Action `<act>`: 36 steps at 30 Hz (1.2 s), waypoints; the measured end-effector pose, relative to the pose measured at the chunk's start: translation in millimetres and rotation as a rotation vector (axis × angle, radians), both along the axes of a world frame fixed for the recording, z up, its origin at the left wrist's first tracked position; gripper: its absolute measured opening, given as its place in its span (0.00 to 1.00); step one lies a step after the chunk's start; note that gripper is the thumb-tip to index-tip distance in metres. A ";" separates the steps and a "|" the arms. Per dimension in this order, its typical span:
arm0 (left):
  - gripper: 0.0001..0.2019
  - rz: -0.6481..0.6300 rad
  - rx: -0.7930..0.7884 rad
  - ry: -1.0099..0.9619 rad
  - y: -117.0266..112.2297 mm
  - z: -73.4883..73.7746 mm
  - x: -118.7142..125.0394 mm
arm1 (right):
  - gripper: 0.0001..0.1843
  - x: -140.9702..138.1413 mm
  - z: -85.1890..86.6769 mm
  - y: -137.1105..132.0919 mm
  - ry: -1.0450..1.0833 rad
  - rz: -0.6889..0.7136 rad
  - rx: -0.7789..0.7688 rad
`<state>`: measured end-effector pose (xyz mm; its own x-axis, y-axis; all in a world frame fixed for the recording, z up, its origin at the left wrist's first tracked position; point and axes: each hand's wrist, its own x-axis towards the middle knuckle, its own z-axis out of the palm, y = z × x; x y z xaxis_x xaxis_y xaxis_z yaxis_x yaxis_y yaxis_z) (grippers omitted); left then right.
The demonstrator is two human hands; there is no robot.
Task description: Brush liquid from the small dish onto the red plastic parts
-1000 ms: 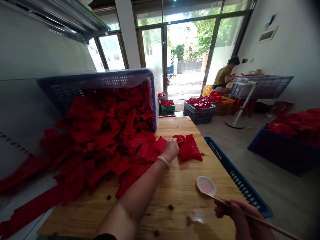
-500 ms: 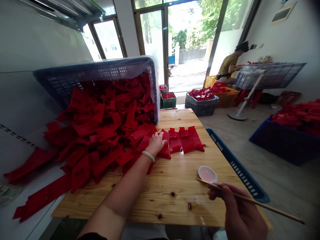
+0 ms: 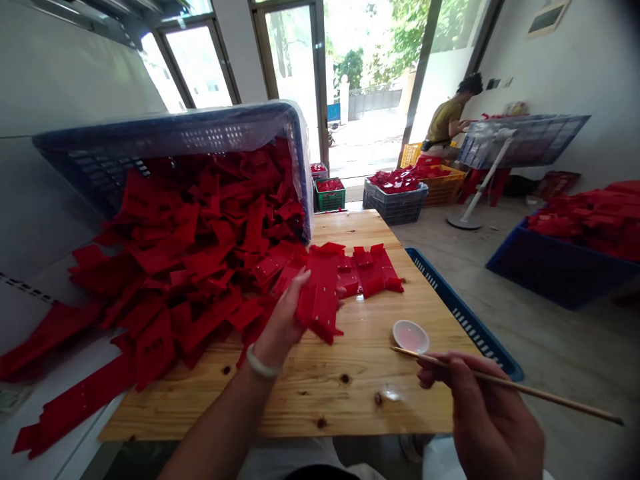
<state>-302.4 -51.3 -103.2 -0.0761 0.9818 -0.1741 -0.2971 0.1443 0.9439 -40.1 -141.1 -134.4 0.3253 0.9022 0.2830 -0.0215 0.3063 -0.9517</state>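
L hand point(image 3: 283, 323) & R hand point(image 3: 485, 400) over wood table point(image 3: 360, 413). Blue crate point(image 3: 165, 128) on its side, prob. so red pile point(image 3: 185, 267) spills w/in reach. L hand grips red piece point(image 3: 321, 290) btwn thumb & fingers, above table, presumably angled for viewing; R hand pinches thin stick point(image 3: 545, 393) pen-style, likely for control, tip by white dish point(image 3: 410, 335).

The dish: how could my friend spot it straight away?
Find the wooden table in the middle. Toward its right edge, look next to the tip of the stick. The dish there is small, round and white with pale pink inside, unlike the red pieces nearby.
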 end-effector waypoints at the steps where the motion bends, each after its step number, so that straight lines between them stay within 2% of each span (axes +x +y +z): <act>1: 0.33 -0.057 -0.063 -0.079 -19.1 0.7 4.2 | 0.10 -1.6 3.2 -0.6 0.007 0.017 0.011; 3: 0.33 -0.130 -0.185 -0.230 -54.5 1.4 13.6 | 0.07 -6.2 10.7 -3.7 0.003 0.053 0.031; 5: 0.34 -0.152 -0.256 -0.348 -82.5 2.3 22.7 | 0.06 -11.8 18.8 -8.7 -0.025 0.087 0.043; 9: 0.37 -0.120 -0.243 -0.336 -110.9 5.4 33.2 | 0.08 -22.6 32.7 -18.0 -0.081 0.165 0.044; 13: 0.31 -0.102 -0.162 -0.213 -115.0 7.5 32.9 | 0.10 -28.2 36.5 -20.2 -0.114 0.256 0.040; 19: 0.28 -0.118 -0.044 -0.086 -114.1 3.0 29.6 | 0.10 -30.3 30.5 -17.2 -0.189 0.325 0.056; 24: 0.36 -0.125 -0.075 0.000 -115.6 -4.2 28.3 | 0.11 -30.2 28.7 -17.2 -0.273 0.342 0.076; 30: 0.32 -0.126 -0.056 0.004 -116.0 -9.1 27.8 | 0.11 -28.8 26.0 -17.0 -0.369 0.371 0.100; 36: 0.34 -0.106 -0.095 0.040 -117.4 -10.9 27.4 | 0.11 -29.6 22.4 -13.9 -0.404 0.341 0.108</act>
<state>-275.0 -168.7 -114.1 0.0182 0.9638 -0.2659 -0.2384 0.2624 0.9351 -69.7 -154.9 -112.0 -0.1345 0.8964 0.4222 0.2241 0.4426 -0.8683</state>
